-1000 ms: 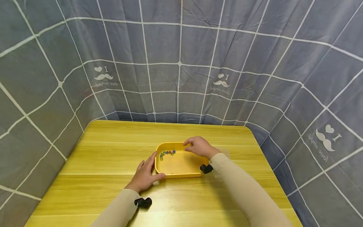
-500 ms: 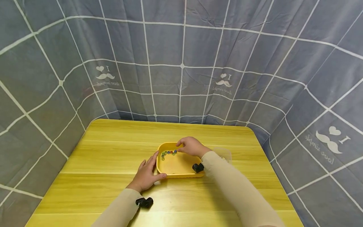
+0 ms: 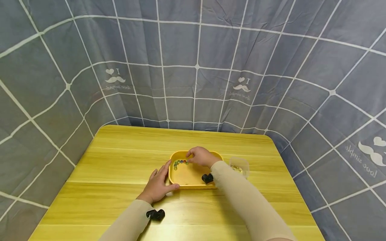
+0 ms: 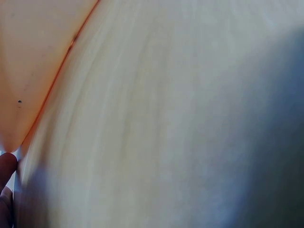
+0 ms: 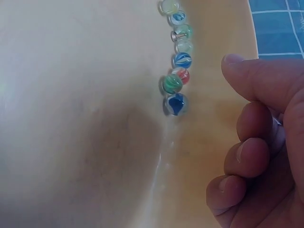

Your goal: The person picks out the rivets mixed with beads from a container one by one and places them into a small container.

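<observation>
A yellow tray (image 3: 193,177) lies on the table with a row of glass marbles (image 3: 181,161) along its back left wall. My left hand (image 3: 156,185) rests against the tray's left side, fingers spread along it and thumb at the front rim. Over the tray's back part is my right hand (image 3: 200,156), fingers loosely bent, fingertips close to the row's right end. In the right wrist view, nothing shows between its fingers (image 5: 247,156); a blue marble (image 5: 176,104) ends the row, beside a green marble (image 5: 172,84). A small metal piece (image 5: 176,36) lies among the marbles.
A clear plastic box (image 3: 239,164) with small yellowish pieces in it stands right of the tray, close to my right forearm. The wooden table (image 3: 129,150) carries all this, and a grey checked curtain (image 3: 178,80) hangs around its back and sides.
My right hand has moved left over the tray towards the end of the marble row, uncovering the clear box. My left hand has stayed at the tray's side.
</observation>
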`<state>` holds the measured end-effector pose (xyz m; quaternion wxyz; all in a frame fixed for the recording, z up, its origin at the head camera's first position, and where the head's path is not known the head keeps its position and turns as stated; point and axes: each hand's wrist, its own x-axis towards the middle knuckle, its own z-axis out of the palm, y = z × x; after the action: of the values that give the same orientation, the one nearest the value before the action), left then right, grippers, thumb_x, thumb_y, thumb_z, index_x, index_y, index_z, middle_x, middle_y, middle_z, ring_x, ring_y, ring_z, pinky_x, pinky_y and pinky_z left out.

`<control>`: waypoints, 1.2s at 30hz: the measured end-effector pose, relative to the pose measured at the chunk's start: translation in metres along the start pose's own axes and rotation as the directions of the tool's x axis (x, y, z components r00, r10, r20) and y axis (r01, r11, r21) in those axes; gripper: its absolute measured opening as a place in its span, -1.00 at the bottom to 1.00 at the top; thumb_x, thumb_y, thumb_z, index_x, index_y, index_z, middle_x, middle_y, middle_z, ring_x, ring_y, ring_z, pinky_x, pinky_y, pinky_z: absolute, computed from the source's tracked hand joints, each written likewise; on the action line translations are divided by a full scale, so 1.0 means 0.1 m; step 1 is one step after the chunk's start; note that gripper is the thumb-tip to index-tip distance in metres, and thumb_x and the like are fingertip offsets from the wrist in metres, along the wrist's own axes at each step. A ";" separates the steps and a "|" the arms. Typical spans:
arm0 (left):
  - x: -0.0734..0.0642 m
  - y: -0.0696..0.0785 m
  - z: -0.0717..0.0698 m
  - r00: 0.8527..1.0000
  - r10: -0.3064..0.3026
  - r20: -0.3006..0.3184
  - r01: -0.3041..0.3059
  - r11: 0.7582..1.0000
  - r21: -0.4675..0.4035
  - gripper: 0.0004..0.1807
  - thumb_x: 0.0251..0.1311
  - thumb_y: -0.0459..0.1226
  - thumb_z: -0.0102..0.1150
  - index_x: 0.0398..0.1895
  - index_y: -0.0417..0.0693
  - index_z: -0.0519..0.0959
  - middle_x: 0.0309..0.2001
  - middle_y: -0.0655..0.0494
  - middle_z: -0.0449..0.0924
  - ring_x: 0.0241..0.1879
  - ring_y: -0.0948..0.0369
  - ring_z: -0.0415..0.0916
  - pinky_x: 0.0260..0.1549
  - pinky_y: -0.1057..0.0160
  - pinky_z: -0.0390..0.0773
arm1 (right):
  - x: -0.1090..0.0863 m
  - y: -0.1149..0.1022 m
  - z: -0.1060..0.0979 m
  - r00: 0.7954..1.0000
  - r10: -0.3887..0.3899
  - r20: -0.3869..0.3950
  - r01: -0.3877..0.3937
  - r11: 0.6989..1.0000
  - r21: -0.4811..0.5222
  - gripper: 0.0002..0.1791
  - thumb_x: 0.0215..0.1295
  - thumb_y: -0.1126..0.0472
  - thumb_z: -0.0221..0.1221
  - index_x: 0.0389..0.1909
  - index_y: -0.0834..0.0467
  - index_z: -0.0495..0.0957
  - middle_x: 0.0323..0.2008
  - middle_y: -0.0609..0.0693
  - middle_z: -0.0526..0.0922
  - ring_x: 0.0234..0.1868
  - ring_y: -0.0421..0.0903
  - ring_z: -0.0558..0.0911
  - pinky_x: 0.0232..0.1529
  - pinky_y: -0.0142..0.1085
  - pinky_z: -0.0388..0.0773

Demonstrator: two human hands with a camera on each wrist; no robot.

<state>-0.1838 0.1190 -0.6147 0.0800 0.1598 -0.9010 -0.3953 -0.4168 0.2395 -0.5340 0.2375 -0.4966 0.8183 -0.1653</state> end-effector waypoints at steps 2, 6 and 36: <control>-0.04 -0.02 0.01 1.000 0.010 -0.005 -0.010 1.000 0.004 0.24 0.19 0.26 0.41 0.76 0.22 -0.14 0.66 -0.04 0.17 0.67 -0.08 0.05 0.66 -0.26 -0.21 | 0.00 -0.01 0.07 1.000 0.001 -0.009 -0.001 1.000 0.002 -0.76 0.43 0.15 0.36 0.06 0.05 0.76 -0.09 -0.05 0.79 -0.30 -0.19 0.62 -0.17 -0.28 0.64; -0.12 -0.07 0.04 0.999 0.032 -0.024 -0.032 0.999 0.010 0.23 0.19 0.23 0.43 0.76 0.19 -0.11 0.65 -0.07 0.19 0.66 -0.11 0.08 0.65 -0.29 -0.18 | -0.02 -0.04 0.20 0.999 -0.002 -0.034 0.003 1.000 0.018 -0.77 0.42 0.18 0.37 0.04 0.07 0.77 -0.02 -0.01 0.80 -0.27 -0.20 0.64 -0.13 -0.28 0.66; -0.12 -0.08 0.00 1.000 0.030 -0.006 -0.030 1.000 0.007 0.23 0.21 0.24 0.40 0.76 0.23 -0.15 0.68 -0.01 0.13 0.68 -0.07 0.04 0.65 -0.28 -0.21 | 0.04 -0.11 0.30 1.000 -0.031 0.000 0.031 0.999 0.009 -0.80 0.43 0.22 0.35 0.01 0.05 0.80 0.01 -0.05 0.81 -0.03 -0.11 0.68 0.15 -0.18 0.66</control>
<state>-0.1706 0.1184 -0.6207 0.0880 0.1478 -0.9045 -0.3903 -0.3938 0.2298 -0.5538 0.2371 -0.5084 0.8097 -0.1724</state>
